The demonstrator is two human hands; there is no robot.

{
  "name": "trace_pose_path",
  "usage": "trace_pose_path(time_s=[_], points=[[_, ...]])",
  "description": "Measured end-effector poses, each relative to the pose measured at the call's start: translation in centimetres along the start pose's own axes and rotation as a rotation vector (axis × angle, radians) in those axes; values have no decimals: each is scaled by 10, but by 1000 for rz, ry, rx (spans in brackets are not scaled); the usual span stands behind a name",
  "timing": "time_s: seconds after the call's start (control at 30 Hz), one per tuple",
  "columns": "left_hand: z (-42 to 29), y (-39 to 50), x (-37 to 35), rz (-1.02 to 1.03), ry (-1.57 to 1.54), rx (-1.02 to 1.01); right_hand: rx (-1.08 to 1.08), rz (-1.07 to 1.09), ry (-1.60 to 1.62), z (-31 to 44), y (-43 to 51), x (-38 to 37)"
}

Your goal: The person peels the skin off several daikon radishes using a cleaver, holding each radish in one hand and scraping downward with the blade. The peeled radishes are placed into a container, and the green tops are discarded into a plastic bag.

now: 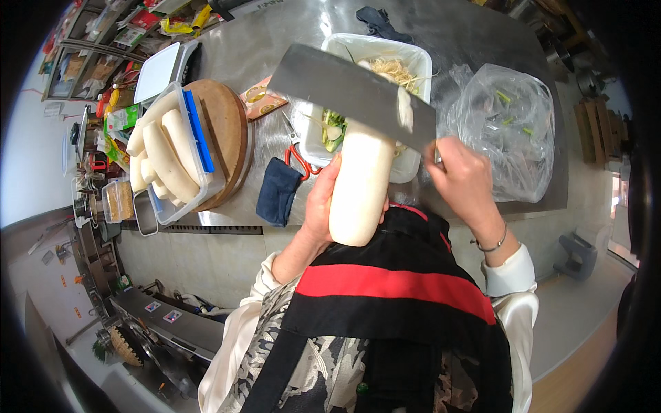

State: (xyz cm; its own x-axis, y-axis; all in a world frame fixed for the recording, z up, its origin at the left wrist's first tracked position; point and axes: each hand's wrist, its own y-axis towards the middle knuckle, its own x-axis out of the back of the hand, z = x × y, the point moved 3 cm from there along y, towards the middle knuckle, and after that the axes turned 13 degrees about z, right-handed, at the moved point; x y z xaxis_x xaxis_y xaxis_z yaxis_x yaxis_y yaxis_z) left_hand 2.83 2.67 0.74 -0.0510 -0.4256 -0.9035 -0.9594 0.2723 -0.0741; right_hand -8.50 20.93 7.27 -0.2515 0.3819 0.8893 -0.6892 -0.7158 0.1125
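My left hand (321,201) is wrapped around a thick, pale peeled radish (361,191), which points away from me. A cleaver (351,93) is gripped at its handle by my right hand (462,178); its broad blade lies across the radish's far end, and a white piece of radish clings to the blade. Whether the edge has entered the radish cannot be seen. Beneath them on the steel table is a white plastic bin (427,67) with a liner, holding stringy roots and green trimmings. The blade hides part of this bin.
At left, a clear plastic box (209,180) of peeled radishes stands on a round wooden board (235,134). Red-handled scissors (298,160), a dark blue cloth (279,191) and a paper packet (258,100) lie nearby. A bag-lined container (511,139) stands right; another dark cloth (382,26) lies beyond.
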Motion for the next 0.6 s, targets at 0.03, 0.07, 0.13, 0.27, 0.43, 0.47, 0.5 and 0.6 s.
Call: trace_pose_path(time_s=[0.03, 0.07, 0.13, 0.27, 0.43, 0.47, 0.5, 0.6], points=[[-1, 1, -1, 7, -17, -31, 39, 27, 5, 7, -5, 3], [-2, 4, -2, 15, -34, -63, 78, 54, 9, 14, -11, 6], [-3, -1, 3, 18, -50, -88, 139, 83, 13, 28, -22, 6], [0, -4, -3, -160, -360, -240, 155, 89, 73, 34, -32, 0], [-5, 2, 0, 26, -105, -63, 84, 21, 18, 18, -13, -5], [-5, 4, -5, 20, -90, -60, 62, 22, 13, 12, -8, -6], [-5, 3, -11, -12, -103, -43, 28, 3, 0, 4, -3, -8], [-2, 0, -3, 11, -29, -1, -37, -35, -25, -6, 5, -7]])
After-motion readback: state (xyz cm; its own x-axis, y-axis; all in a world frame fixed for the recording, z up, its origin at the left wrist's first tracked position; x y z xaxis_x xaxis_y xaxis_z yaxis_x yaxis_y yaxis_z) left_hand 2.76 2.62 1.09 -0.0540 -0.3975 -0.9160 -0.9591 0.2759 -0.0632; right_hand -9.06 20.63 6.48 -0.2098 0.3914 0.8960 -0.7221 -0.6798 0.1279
